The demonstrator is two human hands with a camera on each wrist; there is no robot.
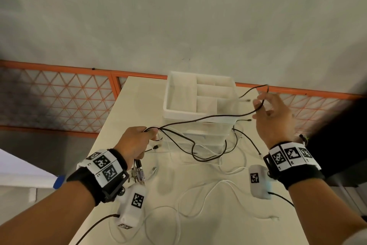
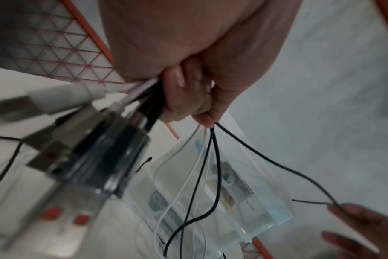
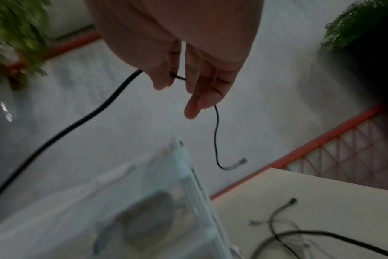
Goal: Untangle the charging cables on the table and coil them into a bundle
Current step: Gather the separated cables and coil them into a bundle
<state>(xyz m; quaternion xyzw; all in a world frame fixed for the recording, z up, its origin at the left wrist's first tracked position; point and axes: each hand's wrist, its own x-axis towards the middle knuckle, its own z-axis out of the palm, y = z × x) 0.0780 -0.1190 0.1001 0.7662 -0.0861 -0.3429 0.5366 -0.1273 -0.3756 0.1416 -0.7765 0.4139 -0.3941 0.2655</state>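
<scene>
My left hand (image 1: 151, 135) is raised over the beige table (image 1: 218, 225) and grips a bunch of black and white cables (image 2: 202, 157). Their USB plugs (image 1: 138, 173) hang below its wrist, blurred and close in the left wrist view (image 2: 89, 149). One black cable (image 1: 208, 118) stretches from that fist up to my right hand (image 1: 262, 105). That hand (image 3: 179, 82) is lifted high at the right and holds the cable between thumb and fingers. The cable's short free end with its connector (image 3: 237, 163) dangles below the fingers. Loose black loops (image 1: 208, 158) and white cables (image 1: 224, 181) lie on the table.
A white divided organiser tray (image 1: 179, 113) sits on a clear drawer unit (image 1: 208, 131) at the table's far end, just behind the stretched cable. An orange mesh fence (image 1: 59, 95) runs beyond the table. Green plants (image 3: 16, 35) show in the right wrist view.
</scene>
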